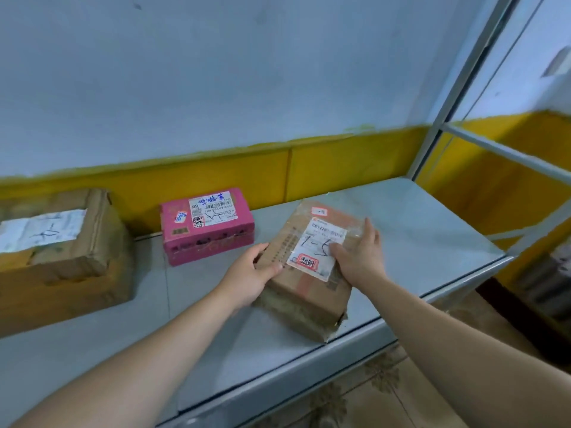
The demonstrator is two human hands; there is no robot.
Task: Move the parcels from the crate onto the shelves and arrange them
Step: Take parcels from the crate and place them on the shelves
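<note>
View from above of a grey metal shelf against a pale wall with a yellow band along its lower part. Two bare forearms reach in from the near edge.

A brown parcel sits on the shelf right of centre, near the front edge and turned at an angle. The white label on its top has handwriting and a red stamp. The left hand grasps the parcel's left edge, thumb on top and fingers curled around the side. The right hand lies flat on the parcel's top right, fingers straight and thumb resting on the label.

Further back and to the left, just apart from the brown parcel, a pink parcel with its own label stands close to the wall. At far left sits a larger, worn cardboard parcel. A metal upright rises at the shelf's far right corner.
</note>
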